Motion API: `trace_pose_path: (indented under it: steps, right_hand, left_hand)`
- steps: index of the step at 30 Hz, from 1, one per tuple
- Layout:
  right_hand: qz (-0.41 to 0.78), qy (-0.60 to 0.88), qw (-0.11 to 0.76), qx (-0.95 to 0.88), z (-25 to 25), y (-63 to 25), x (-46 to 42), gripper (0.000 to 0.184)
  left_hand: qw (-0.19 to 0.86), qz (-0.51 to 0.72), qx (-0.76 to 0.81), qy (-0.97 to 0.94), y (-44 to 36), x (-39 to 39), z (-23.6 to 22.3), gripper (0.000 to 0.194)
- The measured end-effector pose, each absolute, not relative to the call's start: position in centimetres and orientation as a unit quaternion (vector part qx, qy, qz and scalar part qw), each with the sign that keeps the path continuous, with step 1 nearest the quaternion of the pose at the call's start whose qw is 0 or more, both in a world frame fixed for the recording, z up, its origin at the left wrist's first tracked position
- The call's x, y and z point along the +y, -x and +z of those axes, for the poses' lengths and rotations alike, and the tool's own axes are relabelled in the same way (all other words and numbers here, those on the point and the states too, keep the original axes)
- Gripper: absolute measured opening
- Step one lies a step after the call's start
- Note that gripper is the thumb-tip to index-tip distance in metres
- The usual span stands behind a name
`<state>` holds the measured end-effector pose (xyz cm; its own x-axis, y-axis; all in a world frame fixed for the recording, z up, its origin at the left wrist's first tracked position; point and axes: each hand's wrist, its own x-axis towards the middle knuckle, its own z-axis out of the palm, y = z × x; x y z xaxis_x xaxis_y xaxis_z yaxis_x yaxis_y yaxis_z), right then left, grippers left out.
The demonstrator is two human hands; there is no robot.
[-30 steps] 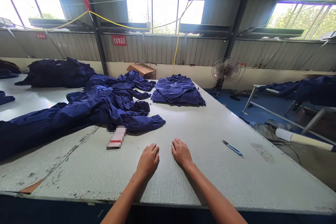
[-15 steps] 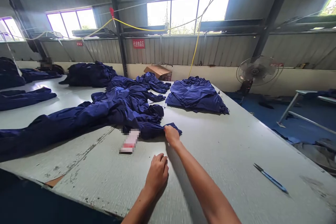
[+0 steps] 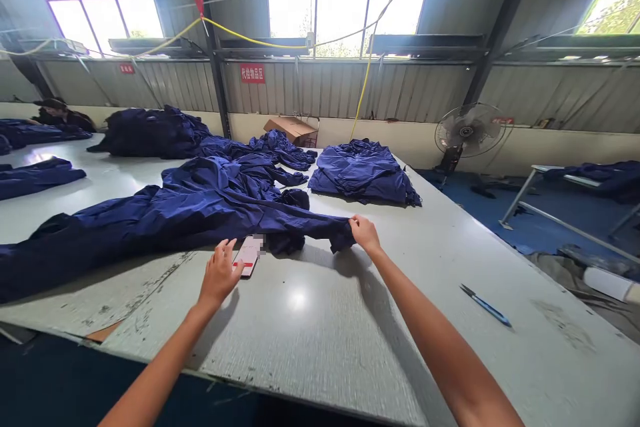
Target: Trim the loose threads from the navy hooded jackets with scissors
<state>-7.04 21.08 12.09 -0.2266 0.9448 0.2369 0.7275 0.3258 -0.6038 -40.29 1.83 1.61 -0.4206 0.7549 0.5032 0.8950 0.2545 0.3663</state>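
A navy blue garment (image 3: 200, 203) lies crumpled across the white table, with its long part stretching off to the left. My right hand (image 3: 365, 233) pinches the end of one sleeve and holds it raised a little above the table, drawn out to the right. My left hand (image 3: 219, 275) is open, fingers apart, just in front of the garment's lower edge. Its thumb overlaps a white tag with a red band (image 3: 247, 257); whether it touches the tag I cannot tell. Part of the tag is blurred out.
A neat stack of navy garments (image 3: 363, 172) stands behind to the right. Blue thread snips (image 3: 485, 305) lie on the table (image 3: 300, 347) at right. More navy piles (image 3: 150, 133) sit farther back. A fan (image 3: 467, 133) stands beyond the table; a person (image 3: 60, 113) is at far left.
My right hand has pulled the sleeve end to the right and lifted it. My left hand has moved left to the tag, its fingers spreading. The view has shifted slightly.
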Motion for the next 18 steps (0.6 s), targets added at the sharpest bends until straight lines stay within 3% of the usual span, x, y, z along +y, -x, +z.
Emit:
trace_pose_path:
  steps: [3, 7, 12, 14, 18]
  right_hand:
    - [0.257, 0.482, 0.329, -0.77, 16.0, 8.5, 20.6, 0.034]
    - [0.355, 0.341, 0.348, -0.798, 21.1, 11.2, 17.9, 0.021]
    - [0.464, 0.18, 0.328, -0.803, 22.6, 16.4, 12.1, 0.022]
    - [0.5, 0.138, 0.323, -0.792, 22.4, 17.8, 10.6, 0.025]
    - [0.563, 0.094, 0.342, -0.746, 22.2, 18.6, 10.5, 0.029]
  left_hand:
    - [0.108, -0.282, -0.804, 0.512, 43.1, 1.7, 2.0, 0.058]
    - [0.105, -0.271, -0.823, 0.488, 44.8, 2.6, 3.0, 0.072]
    - [0.051, -0.249, -0.83, 0.496, 43.6, 4.9, 5.1, 0.088]
    - [0.036, -0.249, -0.839, 0.482, 43.6, 6.2, 5.9, 0.079]
    - [0.01, -0.248, -0.851, 0.462, 46.0, 9.2, 7.6, 0.04]
